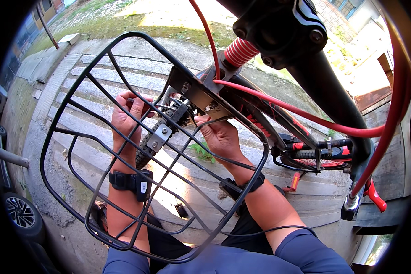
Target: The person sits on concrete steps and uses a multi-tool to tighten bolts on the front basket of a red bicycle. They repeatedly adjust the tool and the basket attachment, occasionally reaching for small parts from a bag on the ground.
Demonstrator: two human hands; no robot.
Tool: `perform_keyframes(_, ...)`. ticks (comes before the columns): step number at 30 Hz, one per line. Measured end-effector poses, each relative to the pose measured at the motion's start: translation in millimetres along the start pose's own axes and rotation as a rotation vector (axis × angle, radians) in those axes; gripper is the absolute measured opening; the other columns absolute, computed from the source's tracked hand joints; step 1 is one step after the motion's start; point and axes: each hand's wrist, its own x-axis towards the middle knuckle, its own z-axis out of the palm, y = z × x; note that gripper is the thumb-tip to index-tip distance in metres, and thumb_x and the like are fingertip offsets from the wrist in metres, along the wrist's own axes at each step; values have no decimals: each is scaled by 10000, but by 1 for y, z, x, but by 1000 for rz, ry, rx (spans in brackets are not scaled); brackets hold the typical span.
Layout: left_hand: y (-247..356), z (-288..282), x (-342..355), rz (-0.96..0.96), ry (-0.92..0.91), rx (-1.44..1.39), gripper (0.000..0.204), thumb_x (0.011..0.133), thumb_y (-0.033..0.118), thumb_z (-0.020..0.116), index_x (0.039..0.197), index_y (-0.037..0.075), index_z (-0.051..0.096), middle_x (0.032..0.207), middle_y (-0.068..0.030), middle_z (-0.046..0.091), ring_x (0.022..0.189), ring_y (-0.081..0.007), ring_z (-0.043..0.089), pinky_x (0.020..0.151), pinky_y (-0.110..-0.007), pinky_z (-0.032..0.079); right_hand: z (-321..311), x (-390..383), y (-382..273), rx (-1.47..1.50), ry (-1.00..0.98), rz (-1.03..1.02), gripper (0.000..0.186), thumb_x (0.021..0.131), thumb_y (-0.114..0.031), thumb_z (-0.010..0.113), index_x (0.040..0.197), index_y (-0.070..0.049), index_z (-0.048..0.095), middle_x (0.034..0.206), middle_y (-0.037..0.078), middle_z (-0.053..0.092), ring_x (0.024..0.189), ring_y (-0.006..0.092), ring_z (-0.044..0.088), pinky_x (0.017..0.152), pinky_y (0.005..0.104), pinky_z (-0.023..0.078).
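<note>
Head view: the black wire basket (132, 34) sits up at the front of the bike (297, 128), tilted, with both forearms seen through its wires. It's in place against the dark plate (196, 98) just ahead of the red-ringed steering stem (241, 52), and that plate has bolts showing in it, so I'd call the basket at least partly hung. Whether those bolts are tight, no idea, can't tell from here. Lower down there's a silver plate (160, 138) with two bolt heads, sitting over the front tyre (143, 156), so that bit looks put together too.

What's left, as far as I can judge: the fiddly spot behind the wires, because both hands are busy right there. The left hand (127, 116) has a small dark piece (131, 99) pinched between thumb and fingers; too small to say if it's a tool or a part. The right hand (221, 137) has its fingers curled in beside the dark plate, but I can't tell if they're gripping anything. So, not finished by my read, but well past the start.
</note>
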Motion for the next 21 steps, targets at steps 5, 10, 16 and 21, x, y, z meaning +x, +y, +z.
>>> perform_keyframes(5, 8, 1, 0, 125, -54, 100, 153, 962, 164, 573, 1047, 48, 520, 934, -93, 671, 798, -132, 659, 672, -245, 547, 0, 4, 8, -92, 2, -41, 167, 929, -128, 639, 1052, -32, 698, 968, 63, 690, 890, 116, 615, 805, 261, 484)
perform_keyframes(10, 6, 2, 1, 172, -86, 5, 135, 958, 155, 579, 1040, 60, 529, 935, -87, 670, 794, -126, 654, 678, -237, 545, -11, 12, 50, -140, -37, -107, 163, 927, -123, 640, 1046, -29, 698, 963, 63, 688, 887, 118, 614, 799, 260, 485)
perform_keyframes(16, -2, 3, 6, -17, -23, -82, 139, 965, 147, 564, 1045, 43, 519, 930, -99, 668, 801, -131, 658, 677, -238, 548, -4, 12, 35, -124, -13, -255, 157, 926, -124, 642, 1035, -27, 699, 957, 61, 686, 889, 118, 611, 803, 260, 482)
perform_keyframes(21, -31, -10, 5, -542, 48, -393, 155, 955, 166, 574, 1046, 55, 515, 866, -71, 640, 750, -169, 658, 644, -253, 546, -4, 7, 27, -132, -10, -259, 155, 924, -128, 646, 1031, -30, 700, 955, 60, 686, 885, 117, 609, 801, 263, 483)
